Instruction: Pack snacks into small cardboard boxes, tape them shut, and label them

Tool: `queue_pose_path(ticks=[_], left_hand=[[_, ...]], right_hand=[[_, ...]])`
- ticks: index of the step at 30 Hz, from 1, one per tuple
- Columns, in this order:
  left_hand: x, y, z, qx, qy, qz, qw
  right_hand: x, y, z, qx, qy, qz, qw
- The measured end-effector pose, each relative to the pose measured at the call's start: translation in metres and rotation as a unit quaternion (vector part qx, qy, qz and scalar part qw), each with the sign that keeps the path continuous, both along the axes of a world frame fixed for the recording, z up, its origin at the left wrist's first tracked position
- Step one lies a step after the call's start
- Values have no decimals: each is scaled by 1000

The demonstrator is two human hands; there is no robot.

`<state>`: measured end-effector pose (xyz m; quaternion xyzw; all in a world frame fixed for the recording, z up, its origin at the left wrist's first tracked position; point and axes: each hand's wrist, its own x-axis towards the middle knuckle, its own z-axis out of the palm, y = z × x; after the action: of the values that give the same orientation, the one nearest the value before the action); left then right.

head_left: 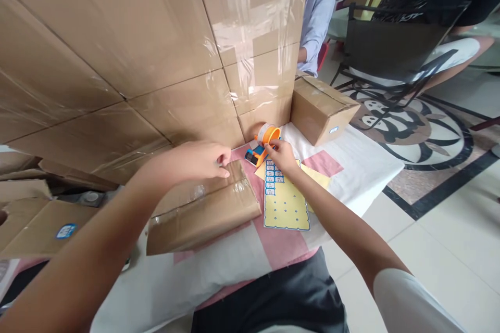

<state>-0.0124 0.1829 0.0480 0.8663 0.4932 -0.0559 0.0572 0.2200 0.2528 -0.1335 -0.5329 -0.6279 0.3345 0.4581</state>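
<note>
My right hand grips an orange tape dispenser with a roll of clear tape on it, at the foot of the cardboard wall. Its fingers close on the orange frame. A closed cardboard box lies in front of me, with clear tape along its top seam. Over its far right end hovers my left hand, loosely curled, with a small gap between thumb and index finger and nothing visible in it. Under my right wrist lies a yellow sheet of blue-edged labels, partly peeled off.
Taped boxes form a tall wall behind the work spot. A smaller box stands at the right on the pink and white tablecloth. An open carton is at the left. A person sits in a black chair; another sits behind the wall.
</note>
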Motion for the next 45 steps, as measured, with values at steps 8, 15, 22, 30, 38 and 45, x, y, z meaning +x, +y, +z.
queue_pose_path(ticks=[8,15,22,30,38,45], left_hand=[[42,69,-9,-186,-91,59,976],[70,65,-48,-220,-332,98,912],[71,59,-52,-173,-401,120,892],[81,48,-13,-287,-354,191,869],[85,15,2,-242,-380,219,866],[87,-18,4,-230,-394,170,873]], right_hand=[[0,-25,15,105,64,-102,987],[7,-26,17,239,95,-116,959],[12,-22,17,265,-18,-123,956],[28,-22,30,279,-45,-150,947],[39,-23,63,202,126,-199,951],[46,-34,77,131,242,-168,947]])
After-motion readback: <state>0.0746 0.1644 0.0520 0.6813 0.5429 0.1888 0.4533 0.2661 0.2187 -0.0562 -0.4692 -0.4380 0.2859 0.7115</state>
